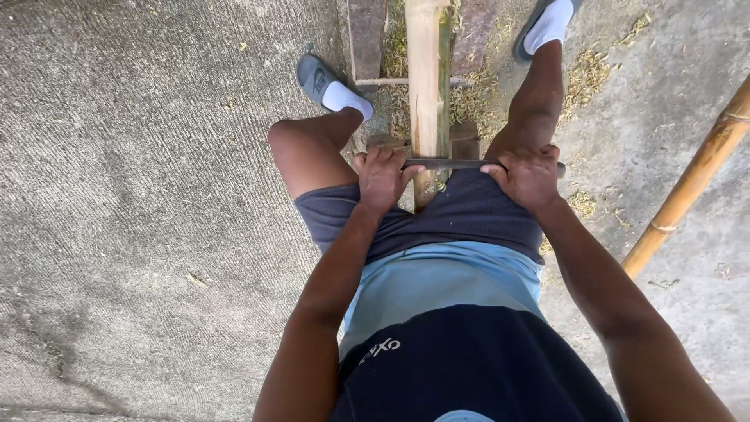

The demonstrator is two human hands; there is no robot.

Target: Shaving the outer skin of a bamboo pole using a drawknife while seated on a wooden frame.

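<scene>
Lying crosswise over a pale bamboo pole (427,86), a dark flat metal blade (453,164) is gripped at both ends, just in front of the person's lap. The left hand (382,177) is curled shut around the blade's left end, fingers wrapped over the top, and the right hand (528,175) is clamped the same way on the right end, a short stub of the blade showing past its knuckles. The pole runs straight away from the person between the knees, its near end disappearing under the blade and against the dark shorts (469,211). It rests on a low wooden block (462,141) near the hands, with a thin crosspiece and another board (367,35) farther off. Dry yellowish shavings (476,98) lie scattered around the pole and beside the right leg. Both feet wear white socks in grey slide sandals (316,76), set well apart on the rough concrete floor (141,195). A second, darker bamboo pole (695,176) lies slanted at the right edge, apart from the hands.
</scene>
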